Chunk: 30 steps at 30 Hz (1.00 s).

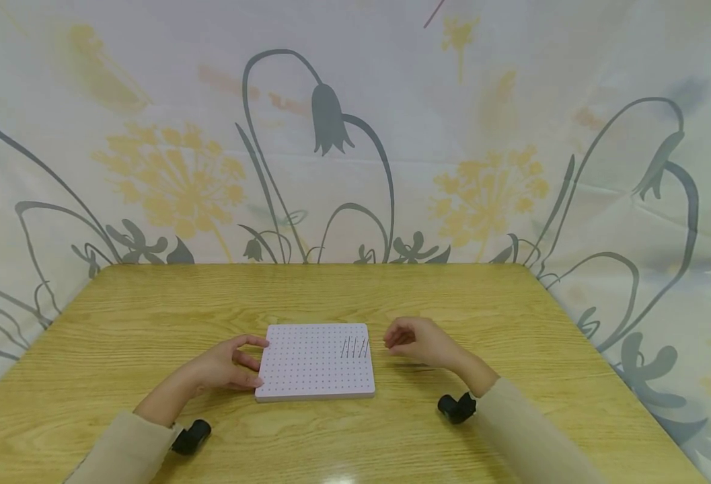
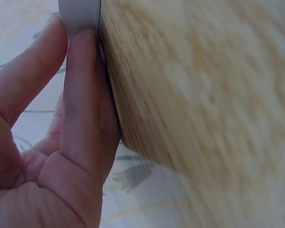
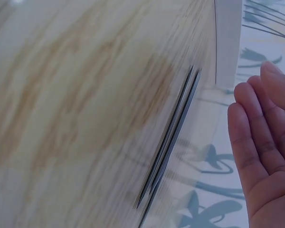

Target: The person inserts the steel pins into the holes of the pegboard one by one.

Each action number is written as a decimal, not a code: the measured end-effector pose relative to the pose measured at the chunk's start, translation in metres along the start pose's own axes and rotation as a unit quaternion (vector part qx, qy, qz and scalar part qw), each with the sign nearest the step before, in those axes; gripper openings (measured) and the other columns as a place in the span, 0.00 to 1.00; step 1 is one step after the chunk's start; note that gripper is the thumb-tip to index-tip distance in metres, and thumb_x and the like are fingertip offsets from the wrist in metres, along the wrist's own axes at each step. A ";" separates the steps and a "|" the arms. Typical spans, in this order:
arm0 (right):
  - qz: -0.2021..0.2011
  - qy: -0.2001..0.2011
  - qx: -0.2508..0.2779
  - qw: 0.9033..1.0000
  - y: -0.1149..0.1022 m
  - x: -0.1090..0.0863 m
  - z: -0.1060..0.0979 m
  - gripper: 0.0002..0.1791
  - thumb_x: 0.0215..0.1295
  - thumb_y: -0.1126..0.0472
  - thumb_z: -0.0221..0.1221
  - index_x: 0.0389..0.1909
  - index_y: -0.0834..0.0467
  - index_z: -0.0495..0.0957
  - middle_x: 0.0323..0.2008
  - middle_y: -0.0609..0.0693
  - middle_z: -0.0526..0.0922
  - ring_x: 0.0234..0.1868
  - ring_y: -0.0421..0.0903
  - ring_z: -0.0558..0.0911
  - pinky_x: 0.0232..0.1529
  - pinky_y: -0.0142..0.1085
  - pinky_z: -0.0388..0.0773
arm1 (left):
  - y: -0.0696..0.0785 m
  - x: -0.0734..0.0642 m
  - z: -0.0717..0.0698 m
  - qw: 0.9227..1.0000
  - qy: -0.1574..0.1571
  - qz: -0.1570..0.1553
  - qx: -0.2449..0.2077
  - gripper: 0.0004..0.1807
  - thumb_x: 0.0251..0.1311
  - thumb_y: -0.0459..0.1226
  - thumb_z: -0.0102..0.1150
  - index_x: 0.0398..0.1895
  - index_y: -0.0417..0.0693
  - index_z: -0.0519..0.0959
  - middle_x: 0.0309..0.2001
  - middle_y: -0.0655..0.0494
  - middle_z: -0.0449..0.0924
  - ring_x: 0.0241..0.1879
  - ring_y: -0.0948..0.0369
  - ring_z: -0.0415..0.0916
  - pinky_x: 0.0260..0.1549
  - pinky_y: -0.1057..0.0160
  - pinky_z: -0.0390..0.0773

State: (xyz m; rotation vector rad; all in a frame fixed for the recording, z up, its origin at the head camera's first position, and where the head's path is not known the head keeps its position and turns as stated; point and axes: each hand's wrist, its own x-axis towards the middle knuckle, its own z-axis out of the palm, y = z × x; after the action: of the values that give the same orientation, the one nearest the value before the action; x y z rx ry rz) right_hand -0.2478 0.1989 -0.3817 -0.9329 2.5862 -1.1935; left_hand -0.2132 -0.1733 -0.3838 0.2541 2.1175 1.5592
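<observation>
A white pegboard (image 1: pixel 315 366) dotted with rows of small holes lies flat on the table. Several thin metal pins (image 1: pixel 354 347) stand in it, slightly tilted, toward its right side. My left hand (image 1: pixel 225 365) rests at the board's left edge, thumb at the near corner and a finger farther up; fingertips touch the board's side (image 2: pixel 80 18) in the left wrist view. My right hand (image 1: pixel 418 341) hovers just right of the board with loosely bent fingers, and nothing shows between them. Several loose metal pins (image 3: pixel 173 130) lie side by side on the table below it.
The wood-grain table (image 1: pixel 307 444) reaches back to a flower-printed cloth (image 1: pixel 355 181) hanging behind it. Black wrist cameras (image 1: pixel 192 437) sit by both sleeves, close over the tabletop.
</observation>
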 end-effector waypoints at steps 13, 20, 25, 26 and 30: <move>-0.002 0.006 -0.019 1.000 0.010 -0.013 -0.012 0.07 0.57 0.70 0.63 0.36 0.63 0.78 0.33 0.52 0.81 0.35 0.43 0.79 0.38 0.34 0.77 | -0.002 0.000 -0.001 1.000 -0.001 0.001 -0.001 0.37 0.48 0.24 0.66 0.63 0.32 0.59 0.41 0.40 0.71 0.35 0.56 0.76 0.36 0.57 0.79; 0.005 0.006 -0.017 1.000 0.010 -0.020 -0.018 0.07 0.57 0.69 0.63 0.36 0.65 0.78 0.34 0.54 0.81 0.36 0.46 0.80 0.39 0.34 0.77 | -0.002 0.000 -0.001 1.000 0.002 0.002 0.001 0.37 0.48 0.24 0.66 0.62 0.32 0.60 0.41 0.41 0.71 0.34 0.56 0.76 0.36 0.57 0.79; 0.021 0.001 -0.015 1.000 0.014 -0.025 -0.021 0.06 0.57 0.68 0.63 0.35 0.65 0.79 0.34 0.54 0.81 0.36 0.47 0.80 0.39 0.35 0.77 | -0.002 0.001 -0.001 1.000 0.000 0.002 0.000 0.37 0.48 0.24 0.66 0.62 0.32 0.60 0.41 0.40 0.71 0.35 0.56 0.76 0.36 0.57 0.79; 0.022 0.000 -0.012 1.000 0.015 -0.026 -0.022 0.06 0.57 0.68 0.63 0.35 0.65 0.79 0.34 0.54 0.81 0.36 0.47 0.80 0.39 0.35 0.77 | -0.002 0.001 -0.001 1.000 0.000 0.002 0.001 0.37 0.48 0.24 0.66 0.62 0.32 0.60 0.42 0.40 0.71 0.35 0.56 0.76 0.36 0.57 0.79; 0.029 -0.003 -0.008 1.000 0.018 -0.030 -0.025 0.05 0.57 0.68 0.63 0.33 0.65 0.80 0.33 0.54 0.82 0.35 0.46 0.80 0.37 0.34 0.77 | 0.000 0.000 0.000 1.000 0.002 -0.001 0.002 0.37 0.49 0.24 0.66 0.62 0.32 0.60 0.42 0.40 0.70 0.35 0.56 0.76 0.36 0.57 0.79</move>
State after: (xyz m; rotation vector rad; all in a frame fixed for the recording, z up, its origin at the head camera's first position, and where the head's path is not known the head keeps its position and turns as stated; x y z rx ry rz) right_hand -0.2419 0.2416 -0.3820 -0.8559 2.6036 -1.1536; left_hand -0.2130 -0.1732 -0.3840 0.2505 2.1226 1.5565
